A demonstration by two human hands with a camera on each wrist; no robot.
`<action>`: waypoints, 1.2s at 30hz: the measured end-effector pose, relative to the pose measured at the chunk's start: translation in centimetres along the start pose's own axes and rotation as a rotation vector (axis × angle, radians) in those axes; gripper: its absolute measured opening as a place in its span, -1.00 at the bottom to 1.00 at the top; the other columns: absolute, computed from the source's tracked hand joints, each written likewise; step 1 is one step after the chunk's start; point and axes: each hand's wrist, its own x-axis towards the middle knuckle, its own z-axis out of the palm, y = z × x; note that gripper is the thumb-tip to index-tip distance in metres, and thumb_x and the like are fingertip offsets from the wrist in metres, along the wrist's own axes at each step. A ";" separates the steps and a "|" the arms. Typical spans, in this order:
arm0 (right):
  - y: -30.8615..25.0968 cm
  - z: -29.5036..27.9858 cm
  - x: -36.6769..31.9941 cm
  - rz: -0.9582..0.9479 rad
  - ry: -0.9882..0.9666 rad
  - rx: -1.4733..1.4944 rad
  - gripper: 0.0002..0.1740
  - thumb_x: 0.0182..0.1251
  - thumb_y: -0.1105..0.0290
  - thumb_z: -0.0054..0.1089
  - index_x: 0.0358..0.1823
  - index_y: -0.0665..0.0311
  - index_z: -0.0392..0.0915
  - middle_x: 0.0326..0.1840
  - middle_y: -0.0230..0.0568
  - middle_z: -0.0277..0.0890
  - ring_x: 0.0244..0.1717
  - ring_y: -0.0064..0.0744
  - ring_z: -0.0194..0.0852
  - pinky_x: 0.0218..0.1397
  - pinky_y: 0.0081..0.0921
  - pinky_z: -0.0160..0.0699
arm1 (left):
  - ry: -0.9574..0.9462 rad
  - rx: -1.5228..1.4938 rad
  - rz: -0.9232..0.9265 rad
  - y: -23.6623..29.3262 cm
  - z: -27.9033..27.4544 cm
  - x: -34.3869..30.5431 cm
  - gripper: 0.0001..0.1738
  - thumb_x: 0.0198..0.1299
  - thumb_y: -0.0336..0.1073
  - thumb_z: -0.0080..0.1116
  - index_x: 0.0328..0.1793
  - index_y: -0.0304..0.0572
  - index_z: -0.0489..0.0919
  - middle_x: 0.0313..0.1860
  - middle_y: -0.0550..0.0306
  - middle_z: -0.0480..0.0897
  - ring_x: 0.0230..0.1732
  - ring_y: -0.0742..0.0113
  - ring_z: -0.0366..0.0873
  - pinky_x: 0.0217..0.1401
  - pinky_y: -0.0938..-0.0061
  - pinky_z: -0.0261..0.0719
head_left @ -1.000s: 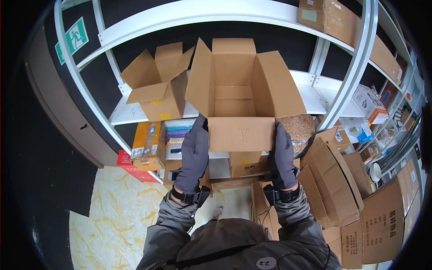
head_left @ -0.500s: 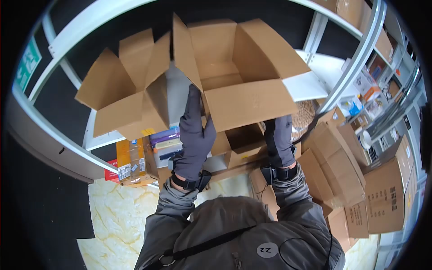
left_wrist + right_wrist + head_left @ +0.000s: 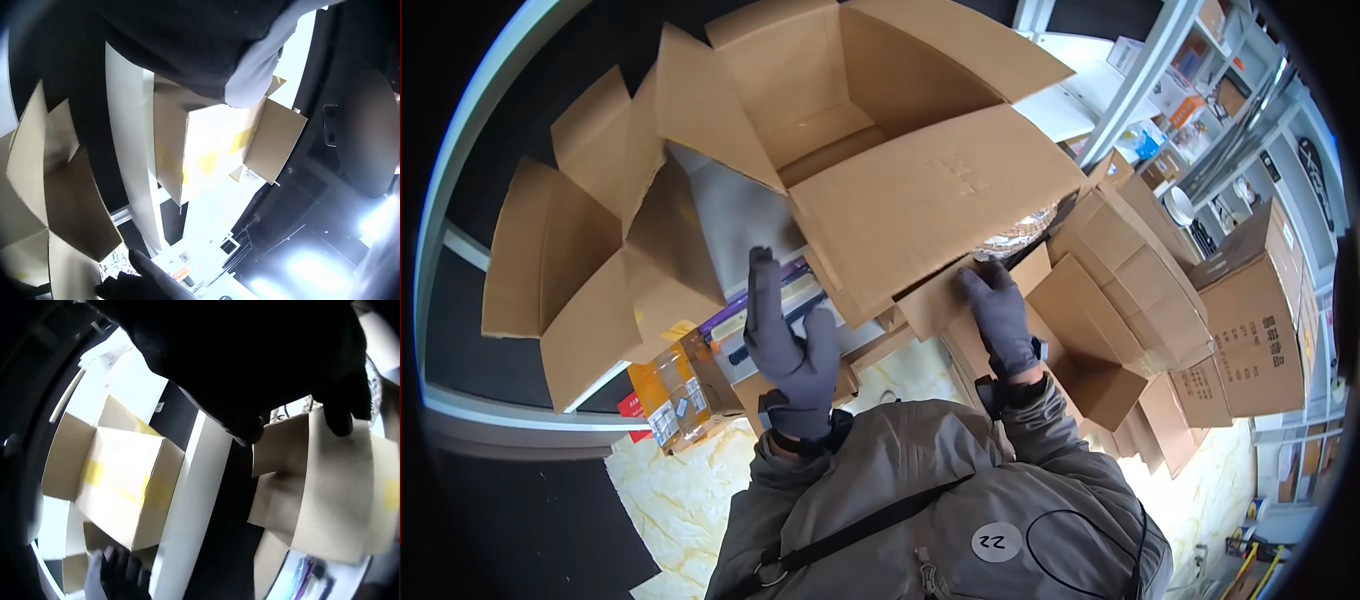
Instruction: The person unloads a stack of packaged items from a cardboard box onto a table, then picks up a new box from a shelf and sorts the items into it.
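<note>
A large open cardboard box (image 3: 930,200) stands on the shelf in front of me, its flaps spread. My left hand (image 3: 795,350) is off it, below its near left corner, fingers extended and holding nothing. Lower down, my right hand (image 3: 1000,320) pinches the top edge of a smaller open cardboard box (image 3: 940,300). The right wrist view shows fingertips over the edge of this smaller box (image 3: 337,487), partly hidden in the head view under the large box's front flap.
Another open cardboard box (image 3: 590,240) stands left on the same shelf. Below it are a taped brown box (image 3: 685,395) and purple and white items (image 3: 775,300). A woven basket (image 3: 1025,235) and stacked cardboard (image 3: 1120,270) stand to the right. A white shelf post (image 3: 1135,80) rises at right.
Both hands have let go of the large box, which now sits further back on the shelf. The right hand has moved down to the smaller box. My view has shifted closer and turned.
</note>
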 end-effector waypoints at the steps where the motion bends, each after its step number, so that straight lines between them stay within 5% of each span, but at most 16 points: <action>1: 0.0 -0.1 -0.2 0.008 0.012 0.003 -0.18 0.56 0.16 0.47 0.62 0.58 0.40 0.27 -0.05 0.76 0.20 -0.40 0.73 0.23 -0.41 0.71 | 0.025 -0.008 -0.042 -0.3 -0.1 -1.4 -0.18 0.34 -0.42 0.34 0.74 -0.38 0.37 0.63 -0.41 0.53 0.60 -0.30 0.56 0.59 0.06 0.52; 5: -0.5 0.7 -0.4 0.251 -0.051 0.155 -0.30 0.55 0.09 0.47 0.45 0.52 0.56 0.11 -0.09 0.80 0.00 -0.32 0.76 0.13 -0.39 0.70 | 0.053 -0.031 -0.159 -0.5 0.8 -5.5 -0.28 0.38 -0.45 0.34 0.68 -0.37 0.48 0.60 -0.33 0.59 0.56 -0.20 0.60 0.58 0.10 0.53; 8: 0.0 1.7 0.4 -0.296 0.239 -0.391 -0.30 0.48 -0.02 0.50 0.31 0.51 0.66 -0.02 -0.02 0.81 -0.05 -0.28 0.80 0.05 -0.35 0.73 | 0.024 -0.041 -0.239 -0.1 2.0 -7.3 -0.36 0.43 -0.48 0.33 0.64 -0.33 0.54 0.55 -0.26 0.64 0.51 -0.11 0.64 0.55 0.13 0.56; 9: 0.1 2.1 1.1 -0.301 0.231 -0.387 -0.30 0.48 -0.02 0.50 0.31 0.51 0.66 -0.02 -0.02 0.81 -0.05 -0.28 0.80 0.05 -0.35 0.73 | -0.006 -0.050 -0.305 -0.1 2.4 -8.0 -0.38 0.45 -0.48 0.34 0.62 -0.31 0.56 0.52 -0.20 0.67 0.48 -0.02 0.66 0.53 0.17 0.58; 15: 3.4 1.7 5.5 0.216 -0.258 -0.034 -0.46 0.49 -0.01 0.43 -0.04 0.46 0.77 -0.22 0.09 0.82 -0.27 -0.12 0.85 -0.18 -0.18 0.75 | -0.101 -0.145 -0.702 2.3 2.8 -11.8 -0.47 0.52 -0.43 0.37 0.58 -0.22 0.64 0.44 0.00 0.73 0.36 0.33 0.67 0.43 0.34 0.63; 20: 5.8 0.3 3.2 0.265 -0.308 -0.395 -0.46 0.50 -0.01 0.26 -0.08 0.45 0.76 -0.28 0.17 0.82 -0.21 0.09 0.88 -0.01 -0.07 0.80 | 0.000 -0.278 -0.820 0.9 1.1 -16.8 -0.45 0.57 -0.42 0.33 0.64 -0.26 0.57 0.47 0.02 0.71 0.49 0.34 0.60 0.52 0.36 0.58; 24: 11.7 -1.0 -2.5 0.134 -0.129 -0.318 -0.60 0.59 0.18 0.15 -0.04 0.42 0.77 -0.45 0.00 0.76 -0.46 -0.06 0.81 -0.29 -0.14 0.74 | 0.040 -0.351 -0.841 2.9 0.1 -17.4 -0.36 0.52 -0.35 0.42 0.67 -0.25 0.54 0.48 0.04 0.70 0.47 0.31 0.61 0.51 0.35 0.58; 27: 11.5 -3.7 -9.2 0.213 -0.084 -0.275 -0.61 0.61 0.21 0.13 -0.02 0.43 0.76 -0.42 0.04 0.77 -0.41 -0.08 0.83 -0.27 -0.17 0.76 | -0.176 -0.019 -0.709 1.9 0.7 -18.6 -0.24 0.45 -0.20 0.50 0.69 -0.28 0.50 0.48 -0.05 0.70 0.47 0.21 0.63 0.50 0.31 0.58; 31: 12.5 -7.0 -16.3 0.166 0.120 -0.320 -0.62 0.63 0.24 0.11 0.01 0.44 0.75 -0.39 0.06 0.77 -0.36 -0.12 0.85 -0.21 -0.21 0.79 | -0.510 -0.113 -0.696 4.8 1.1 -16.0 -0.10 0.39 -0.06 0.53 0.70 -0.39 0.44 0.48 -0.25 0.68 0.43 0.02 0.68 0.48 0.27 0.61; 34: 11.1 -8.8 -22.0 0.211 0.169 -0.041 -0.67 0.48 0.32 0.23 0.07 0.41 0.75 -0.12 0.35 0.77 0.02 0.35 0.80 0.11 0.06 0.74 | -0.697 -0.092 -0.592 4.8 2.3 -16.0 -0.06 0.38 0.00 0.51 0.69 -0.47 0.41 0.46 -0.38 0.66 0.40 -0.11 0.70 0.46 0.23 0.64; 36: 10.0 -9.8 -25.5 0.190 0.305 -0.107 -0.67 0.49 0.34 0.22 0.11 0.41 0.72 -0.17 0.27 0.77 -0.07 0.24 0.81 0.05 -0.01 0.76 | -0.843 -0.107 -0.501 4.6 3.2 -16.7 -0.04 0.38 0.03 0.50 0.68 -0.51 0.40 0.46 -0.44 0.65 0.38 -0.17 0.71 0.44 0.21 0.65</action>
